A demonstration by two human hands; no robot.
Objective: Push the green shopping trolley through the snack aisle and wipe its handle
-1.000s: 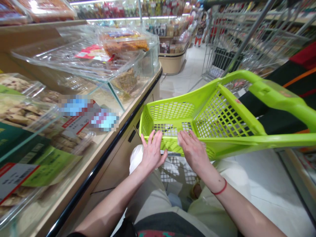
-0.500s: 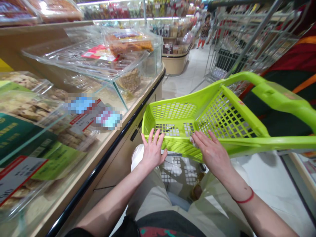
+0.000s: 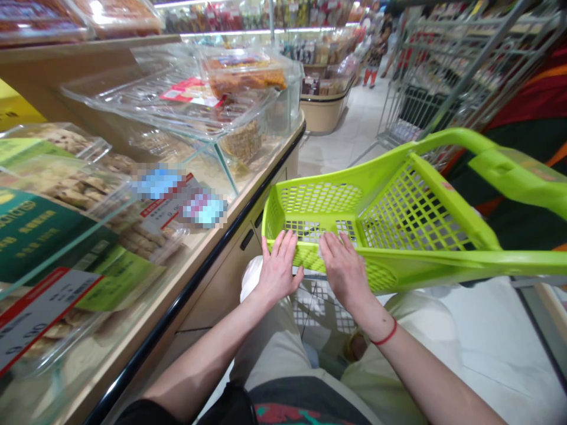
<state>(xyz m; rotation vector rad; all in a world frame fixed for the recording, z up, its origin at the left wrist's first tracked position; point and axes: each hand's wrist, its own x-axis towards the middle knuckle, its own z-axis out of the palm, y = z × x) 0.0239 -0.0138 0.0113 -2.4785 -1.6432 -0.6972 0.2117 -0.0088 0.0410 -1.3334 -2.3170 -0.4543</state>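
A bright green plastic shopping basket (image 3: 328, 198) with latticed sides stands tilted in front of my knees, its long handle reaching off to the right. My left hand (image 3: 279, 265) is hooked over the near rim close to the left corner, fingers inside and thumb outside. Farther right on the same rim, my right hand (image 3: 343, 265) presses down with bent fingers. A bit of crumpled white tissue (image 3: 321, 249) shows under its fingertips; most of it is hidden by the hand. Inside, the basket shows its bare latticed floor.
On the left runs a display counter (image 3: 248, 215) with a black edge, glass dividers, packaged foods (image 3: 84, 189) and price cards. A metal shopping cart (image 3: 425, 88) stands behind the basket. A person (image 3: 375, 56) is far down the aisle.
My right hand has slid left along the rim with the tissue, closer to my left hand. My left hand's fingers have drawn together on the rim. The view has shifted slightly.
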